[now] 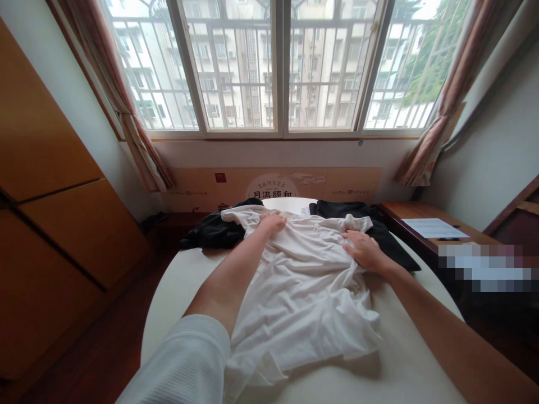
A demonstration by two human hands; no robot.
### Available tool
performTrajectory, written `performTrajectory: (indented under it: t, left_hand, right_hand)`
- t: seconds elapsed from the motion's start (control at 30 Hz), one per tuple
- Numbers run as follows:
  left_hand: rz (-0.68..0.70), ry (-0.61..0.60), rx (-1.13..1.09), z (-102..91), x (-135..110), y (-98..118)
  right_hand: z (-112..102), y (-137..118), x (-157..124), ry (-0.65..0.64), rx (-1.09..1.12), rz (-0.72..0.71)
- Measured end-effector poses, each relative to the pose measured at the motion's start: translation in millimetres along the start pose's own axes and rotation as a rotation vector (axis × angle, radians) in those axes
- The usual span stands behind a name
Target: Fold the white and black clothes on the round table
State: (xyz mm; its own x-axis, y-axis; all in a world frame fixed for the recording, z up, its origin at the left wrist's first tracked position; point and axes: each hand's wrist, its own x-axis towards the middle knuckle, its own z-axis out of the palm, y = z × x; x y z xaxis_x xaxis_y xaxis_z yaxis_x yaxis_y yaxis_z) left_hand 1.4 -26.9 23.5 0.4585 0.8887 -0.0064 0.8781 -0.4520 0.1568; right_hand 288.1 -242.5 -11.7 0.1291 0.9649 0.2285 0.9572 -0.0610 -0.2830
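We're up on the wearer's head, facing forward and down, the white table close below, left hand and right hand farther ahead, and this wide view reaches the windows on the far side.

A white shirt of thin, soft-looking cloth lies loosely spread on a round, pale table. Creases run all across it. At the far end, one sleeve stretches out toward the left of the view and the right corner is bunched; the near edge is rumpled, partly turned over.
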Motion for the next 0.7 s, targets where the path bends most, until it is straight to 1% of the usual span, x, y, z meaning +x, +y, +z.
performTrajectory:
  t: [0.1,0.23,0.4,0.47,0.5,0.57,0.63,0.67,0.7]
  left_hand:
    - [-0.074,0.017,-0.025,3.2,7,2]
    - [-0.083,0.065,-0.047,7.7,6,8]
    - [-0.015,0.133,-0.07,7.2,1,19]
    - [0.022,0.143,-0.067,2.9,-5,30]
    - [0.058,0.148,-0.064,0.4,-12,38]
    - [0.204,0.162,-0.073,-3.1,-37,62]
    - [0.505,0.18,-0.124,-3.1,-82,94]
    - [0.674,0.191,-0.168,-1.7,-110,110]
    - [0.834,0.171,-0.195,0.4,-140,125]
  right_hand:
    - [-2,-1,0,0.003,-0.021,0.011]
    - [-10,-2,-1,0.005,-0.022,-0.006]
    - [-20,-4,-2,0.023,-0.115,0.036]
    - [-22,-4,-3,0.041,-0.145,0.053]
    - [-22,-3,-3,0.05,-0.159,0.063]
    - [-24,2,-2,0.06,-0.183,0.088]
    - [-25,9,-1,0.049,-0.17,0.105]
    - [-25,12,-1,0.035,-0.14,0.111]
    - [-25,14,0,0.016,-0.102,0.114]
